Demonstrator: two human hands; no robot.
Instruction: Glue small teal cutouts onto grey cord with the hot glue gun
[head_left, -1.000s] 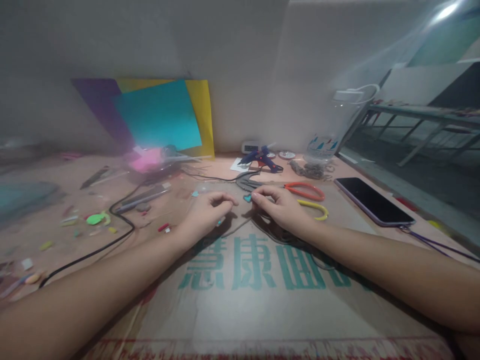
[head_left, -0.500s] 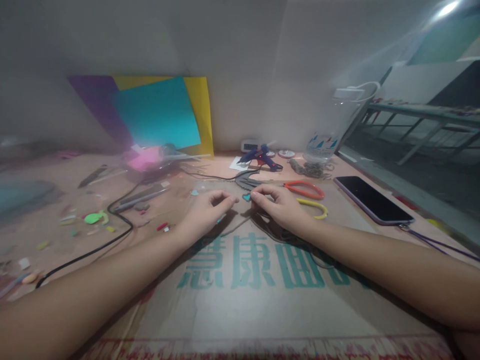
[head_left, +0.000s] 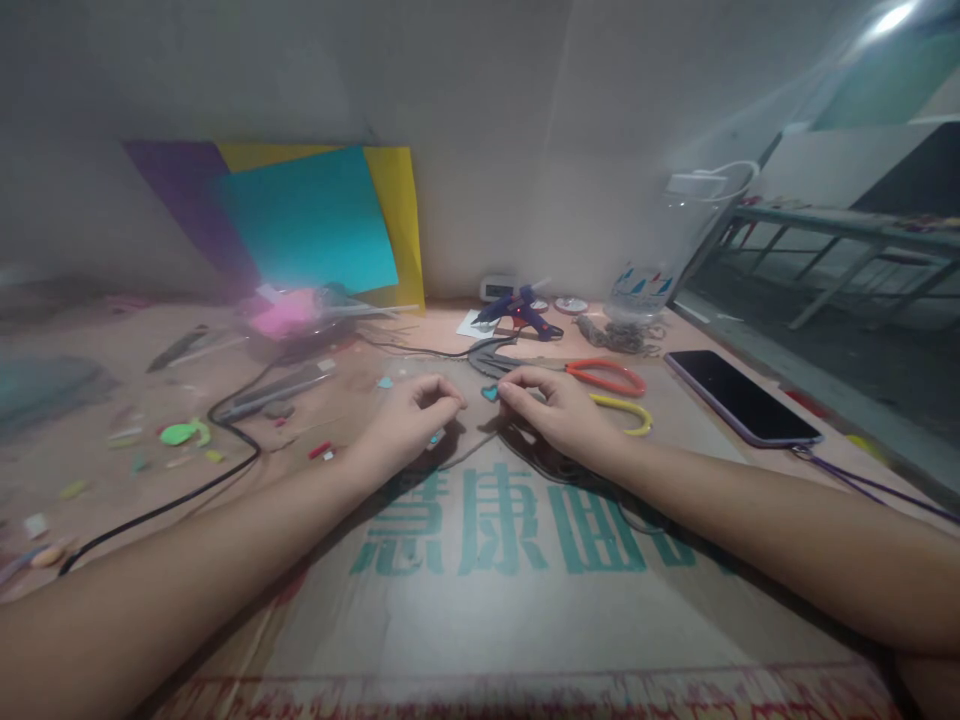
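The small teal heart with a grey outline (head_left: 490, 394) is pinched at its right edge by the right hand (head_left: 551, 405), above the printed cardboard sheet (head_left: 450, 630). Across a narrow gap, the left hand (head_left: 420, 415) curls, thumb and forefinger nearly meeting; whether it grips anything, I cannot tell. Orange-and-yellow-handled scissors (head_left: 606, 377) lie close beyond the right hand; bare cardboard spreads nearer the person.

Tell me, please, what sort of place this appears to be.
Probably a small craft workspace: a glue gun sits at the back of the table, coloured sheets stand against the wall, and a teal heart is at the right hand's fingertips.
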